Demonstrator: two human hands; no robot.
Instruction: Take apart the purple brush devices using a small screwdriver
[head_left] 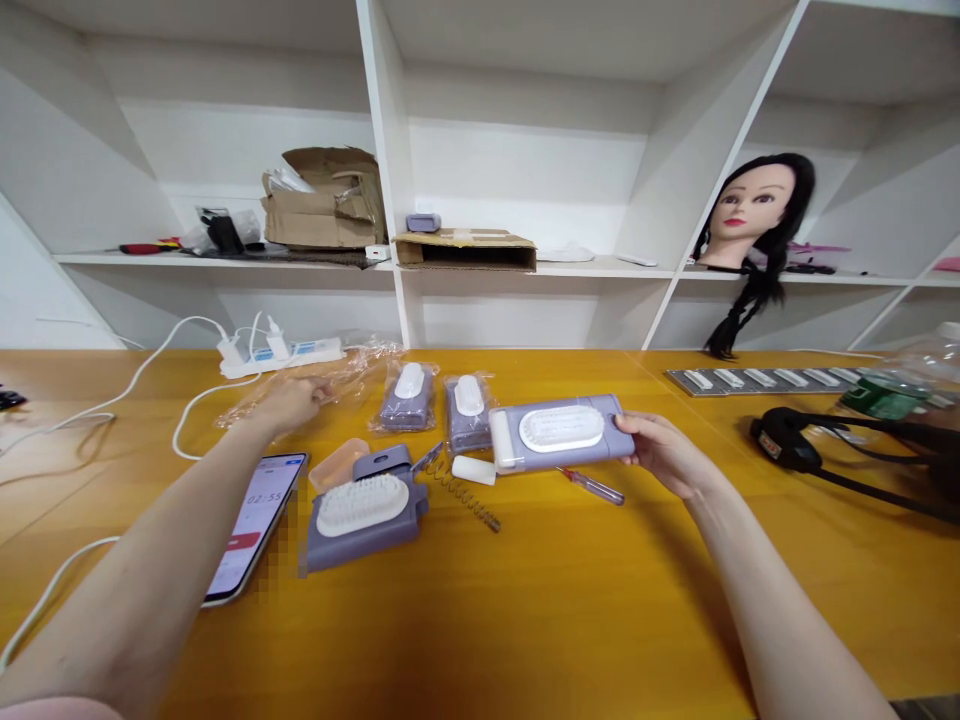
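My right hand (656,450) grips the right end of a purple device (510,432) with a white oval brush pad, held raised above the table. My left hand (296,402) is at the back left, its fingers bent together beside clear plastic wrap (364,362); what they hold, if anything, is too small to make out. Between the hands stand two bagged purple devices (407,398) (469,410). Nearer lies an opened purple device (364,520) with white bristles, beside an orange piece (339,463), a coiled spring (472,497), a white cylinder (474,470) and a small screwdriver (596,487).
A phone (262,515) lies under my left forearm. Behind it are a power strip (300,355) and white cables. At the right are a metal strip with white pads (761,380), black straps (795,445) and a bottle (885,395). Shelves (600,268) hold cardboard and a mannequin head (757,205).
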